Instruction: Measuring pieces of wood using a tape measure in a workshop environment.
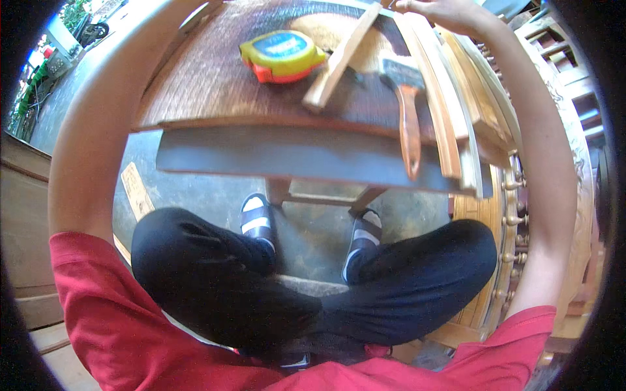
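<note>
My left forearm reaches past the top of the head view, so my left hand is out of view. My right hand is cut by the top edge, above the far ends of several wooden strips; whether its fingers hold anything cannot be made out. Before me is a dark wooden tabletop. On it lie a yellow and orange tape measure, a loose wooden stick set at a slant, and a paintbrush whose wooden handle overhangs the near edge. The strips run along the right side, some jutting past that edge.
Turned wooden spindles and a carved wooden panel stand close on my right. Under the table, a wooden stretcher lies between my sandalled feet. A flat board rests on the concrete floor at left, near wooden panelling.
</note>
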### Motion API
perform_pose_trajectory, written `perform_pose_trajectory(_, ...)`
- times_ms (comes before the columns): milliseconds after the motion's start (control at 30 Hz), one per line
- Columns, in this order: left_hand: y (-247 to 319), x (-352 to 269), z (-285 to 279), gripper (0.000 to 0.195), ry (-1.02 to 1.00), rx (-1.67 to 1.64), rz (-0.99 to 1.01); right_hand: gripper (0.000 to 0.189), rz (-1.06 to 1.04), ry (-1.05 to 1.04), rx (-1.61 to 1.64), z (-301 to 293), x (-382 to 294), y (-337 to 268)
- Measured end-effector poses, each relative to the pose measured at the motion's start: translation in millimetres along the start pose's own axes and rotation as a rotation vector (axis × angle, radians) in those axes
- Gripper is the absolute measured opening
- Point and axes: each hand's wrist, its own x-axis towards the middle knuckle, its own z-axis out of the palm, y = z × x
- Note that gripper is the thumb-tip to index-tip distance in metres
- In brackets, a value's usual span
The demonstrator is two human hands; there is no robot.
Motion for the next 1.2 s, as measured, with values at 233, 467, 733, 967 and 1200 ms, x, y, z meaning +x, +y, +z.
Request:
perform_pose_trajectory(233, 14, 54, 43, 0.073, -0.257, -0.432, -0.446, 0.066, -0.089, -0.108, 0.004, 45, 94, 29)
perform_pose_trajectory(467, 28, 86, 49, 0.083, -0.342, -0.472, -0.437, 0.067, -0.155, -0.253, 0.159, 69, 139, 49)
perform_pose_trajectory(733, 27, 79, 59, 0.079, -0.390, -0.550, -0.455, 0.065, -0.288, -0.332, 0.291, 92, 163, 76)
perform_pose_trajectory(967, 78, 60, 48, 0.056, 0.077, -0.310, -0.727, 0.069, -0.019, -0.245, 0.074, 90, 112, 28)
perform_pose_trajectory(1200, 114, 23, -41, 0.041, 0.205, -0.352, -0.562, 0.069, -0.065, -0.090, -0.007, 31, 71, -27)
